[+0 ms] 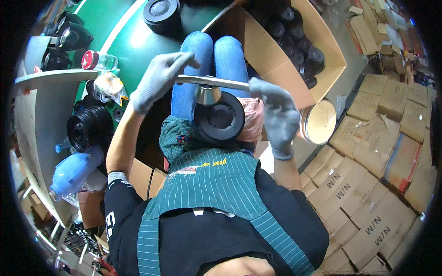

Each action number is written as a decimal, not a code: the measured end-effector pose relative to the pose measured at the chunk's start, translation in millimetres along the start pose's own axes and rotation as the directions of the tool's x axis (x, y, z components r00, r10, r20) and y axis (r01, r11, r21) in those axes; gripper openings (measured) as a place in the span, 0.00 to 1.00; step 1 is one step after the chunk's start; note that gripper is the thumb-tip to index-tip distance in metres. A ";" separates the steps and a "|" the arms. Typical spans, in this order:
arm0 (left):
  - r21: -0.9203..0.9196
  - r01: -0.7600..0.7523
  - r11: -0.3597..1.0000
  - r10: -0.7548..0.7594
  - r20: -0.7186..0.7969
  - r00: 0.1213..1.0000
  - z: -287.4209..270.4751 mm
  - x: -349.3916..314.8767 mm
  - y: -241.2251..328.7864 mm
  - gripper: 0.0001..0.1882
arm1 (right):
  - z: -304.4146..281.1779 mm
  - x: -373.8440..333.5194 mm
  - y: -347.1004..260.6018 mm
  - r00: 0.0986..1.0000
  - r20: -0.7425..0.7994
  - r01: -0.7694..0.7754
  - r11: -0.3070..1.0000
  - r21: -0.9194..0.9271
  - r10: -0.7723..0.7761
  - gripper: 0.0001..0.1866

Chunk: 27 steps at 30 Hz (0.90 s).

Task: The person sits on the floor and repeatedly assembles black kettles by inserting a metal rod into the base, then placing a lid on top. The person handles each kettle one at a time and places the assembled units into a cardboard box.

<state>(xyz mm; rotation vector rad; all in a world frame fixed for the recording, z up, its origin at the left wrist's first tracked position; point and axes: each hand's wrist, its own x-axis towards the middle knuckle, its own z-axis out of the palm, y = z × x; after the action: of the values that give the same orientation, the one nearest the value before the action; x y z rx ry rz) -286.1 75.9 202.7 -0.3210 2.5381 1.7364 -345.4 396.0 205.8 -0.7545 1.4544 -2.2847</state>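
Observation:
A black round base (220, 117) with a ridged face rests on my lap. Above its upper edge stands a metal T-shaped tool with a flared silver cone (208, 95) and a long crossbar (221, 83). My left hand (161, 76), in a grey glove, is at the bar's left end; its fingers reach out above the bar, not wrapped round it. At the bar's right end, my gloved right hand (278, 115) has its fingers curled, with a fingertip against the end. Part of that grip is hidden. A pink cloth (252, 118) lies beside the base on my thigh.
Ahead is a green surface (133, 39) with a stack of black discs (161, 16). An open carton (264, 55) of black round parts stands at right, near a tape roll (320, 122). Left are a red-lidded jar (99, 60), black discs (90, 126) and a shelf (46, 80). Cartons (363, 202) fill the far right.

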 end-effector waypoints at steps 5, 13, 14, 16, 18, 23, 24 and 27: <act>0.235 -0.163 0.958 0.137 0.125 0.983 23.5 -66.7 64.1 0.24 | 4.2 19.2 26.4 0.986 -0.156 -0.086 0.988 -0.127 0.065 0.14; 0.555 -0.183 0.812 0.210 0.016 0.978 96.0 -89.7 90.3 0.30 | -7.2 70.4 64.9 0.943 -0.085 -0.317 0.947 0.058 0.321 0.22; 0.555 -0.208 0.806 0.273 -0.036 0.961 93.9 -78.0 88.0 0.29 | -6.2 83.4 80.5 0.936 -0.046 -0.341 0.929 0.141 0.350 0.21; 0.606 -0.120 0.787 0.201 -0.067 0.977 79.9 -65.8 75.6 0.25 | -1.3 107.6 112.4 0.931 0.039 -0.364 0.910 0.199 0.364 0.22; 0.629 0.034 0.777 0.058 -0.125 0.991 68.4 -57.2 69.5 0.26 | 12.1 125.8 139.5 0.895 0.111 -0.446 0.861 0.244 0.433 0.24; 0.793 0.152 0.591 -0.008 -0.182 0.983 95.2 -60.5 88.6 0.24 | 27.7 141.7 173.5 0.783 0.346 -0.590 0.793 0.150 0.517 0.28; 0.757 0.119 0.643 0.026 -0.177 0.984 92.5 -60.8 82.7 0.23 | 24.3 137.1 172.2 0.773 0.365 -0.611 0.762 0.213 0.518 0.28; 0.521 0.054 0.852 0.061 -0.200 0.978 71.2 -61.2 55.5 0.20 | 3.6 113.1 157.9 0.773 0.322 -0.634 0.670 0.386 0.546 0.27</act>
<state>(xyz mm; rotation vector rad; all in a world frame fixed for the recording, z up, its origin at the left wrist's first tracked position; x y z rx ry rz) -242.7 169.9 237.0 -0.4828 3.0232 0.9723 -435.5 265.9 93.2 -0.2566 0.8129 -1.8616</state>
